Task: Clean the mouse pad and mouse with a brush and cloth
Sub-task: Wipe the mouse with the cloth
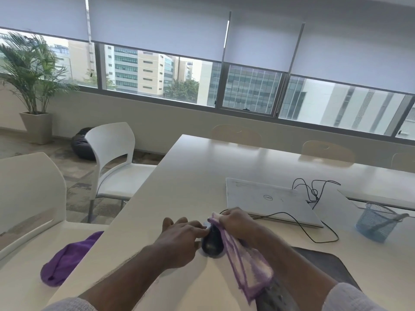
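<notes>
A long white table (202, 176) stands by a window wall, bearing a closed Dell laptop (269, 198) and a blue mesh pen cup (375, 223), with white chairs alongside. The left hand (179, 239) steadies the black mouse (211, 244) beside the dark mouse pad (325, 265), fingers closed on it. The right hand (238, 223) pinches a purple-edged cloth (247, 265) against the mouse.

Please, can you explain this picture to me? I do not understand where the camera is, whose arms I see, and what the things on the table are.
The camera sits on a person's head, looking down at their own arms. The left hand steadies a black mouse; the right hand grips a purple-edged cloth against it. On the white table lie a closed laptop, a dark mouse pad and a blue mesh cup with a stick-like tool inside. A purple cloth lies on the chair at left.
</notes>
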`<state>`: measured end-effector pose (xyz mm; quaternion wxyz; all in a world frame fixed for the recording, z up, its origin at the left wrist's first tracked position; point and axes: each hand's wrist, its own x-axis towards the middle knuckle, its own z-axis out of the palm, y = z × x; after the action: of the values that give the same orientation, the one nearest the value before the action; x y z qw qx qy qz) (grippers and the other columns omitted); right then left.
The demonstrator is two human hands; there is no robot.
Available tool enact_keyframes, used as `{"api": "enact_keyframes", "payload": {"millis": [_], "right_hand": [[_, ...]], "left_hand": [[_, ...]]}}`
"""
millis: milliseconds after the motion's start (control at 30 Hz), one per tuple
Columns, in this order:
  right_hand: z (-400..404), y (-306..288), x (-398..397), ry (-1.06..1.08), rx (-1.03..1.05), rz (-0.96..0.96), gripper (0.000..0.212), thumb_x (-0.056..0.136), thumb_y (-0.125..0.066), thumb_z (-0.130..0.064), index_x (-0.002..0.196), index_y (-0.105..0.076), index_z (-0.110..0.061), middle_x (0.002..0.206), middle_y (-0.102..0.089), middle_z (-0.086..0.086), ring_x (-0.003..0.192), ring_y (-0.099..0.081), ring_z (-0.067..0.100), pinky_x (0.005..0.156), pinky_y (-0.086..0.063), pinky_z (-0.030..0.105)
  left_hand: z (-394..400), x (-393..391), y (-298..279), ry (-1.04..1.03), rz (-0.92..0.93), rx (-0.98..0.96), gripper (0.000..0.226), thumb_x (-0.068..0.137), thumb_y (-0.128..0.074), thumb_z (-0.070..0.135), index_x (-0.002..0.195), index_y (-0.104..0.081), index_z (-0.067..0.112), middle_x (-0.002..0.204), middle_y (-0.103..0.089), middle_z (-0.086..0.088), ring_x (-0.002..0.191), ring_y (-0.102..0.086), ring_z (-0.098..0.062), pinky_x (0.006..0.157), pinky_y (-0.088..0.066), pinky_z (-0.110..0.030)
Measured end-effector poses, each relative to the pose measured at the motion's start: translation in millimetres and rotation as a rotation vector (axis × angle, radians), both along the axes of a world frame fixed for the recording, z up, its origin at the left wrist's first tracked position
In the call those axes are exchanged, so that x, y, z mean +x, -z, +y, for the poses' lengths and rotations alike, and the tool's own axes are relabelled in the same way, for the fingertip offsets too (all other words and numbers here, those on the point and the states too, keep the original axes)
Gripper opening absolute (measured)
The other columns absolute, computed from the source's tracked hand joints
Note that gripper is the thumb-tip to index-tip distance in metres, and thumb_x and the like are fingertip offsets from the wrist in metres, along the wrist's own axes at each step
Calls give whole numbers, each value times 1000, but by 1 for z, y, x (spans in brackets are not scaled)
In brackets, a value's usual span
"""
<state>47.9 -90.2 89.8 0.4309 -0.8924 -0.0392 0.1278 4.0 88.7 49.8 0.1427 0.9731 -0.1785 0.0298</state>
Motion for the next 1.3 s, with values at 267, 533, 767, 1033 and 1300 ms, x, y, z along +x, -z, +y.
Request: {"api": "enact_keyframes", "payload": {"millis": [267,533,767,1033,1300], "right_hand": [[-9,-9,-39,-100,-147,-152,38,86,-60,-44,63,-61,-15,57,-47,-3,51,-40,9,52,-32,28],[-3,17,-69,-196,-453,-488,37,92,-52,-25,126,-59,-39,112,-54,-3,98,-59,18,83,-48,27],[-6,18,-89,-280,-622,-546,44,88,-48,-20,127,-57,-37,124,-50,-8,106,-60,21,79,-41,24],[-5,15,-97,-401,-634,-659,31,87,-46,-28,115,-55,-37,113,-56,-4,96,-61,22,71,-41,27],[-8,29,-91,-452,-704,-643,34,92,-45,-25,121,-59,-34,121,-51,-3,104,-58,22,84,-44,31]], "left_hand": [[0,-7,-9,-11,54,37,86,80,-31,-4,143,-32,55,143,-41,25,114,-38,-11,83,-24,-39],[6,-5,-10,13,119,11,101,63,-21,-6,143,-34,55,148,-37,26,122,-36,-9,88,-24,-38],[7,-4,-8,0,145,-29,98,71,-26,-10,148,-30,51,151,-33,27,129,-31,-6,93,-24,-37],[5,-5,-7,10,127,-44,91,77,-29,-7,149,-29,49,152,-33,25,132,-29,-6,96,-24,-38],[7,-6,-5,-10,140,-46,98,70,-28,-9,150,-27,47,155,-28,26,134,-27,-5,95,-24,-35]]}}
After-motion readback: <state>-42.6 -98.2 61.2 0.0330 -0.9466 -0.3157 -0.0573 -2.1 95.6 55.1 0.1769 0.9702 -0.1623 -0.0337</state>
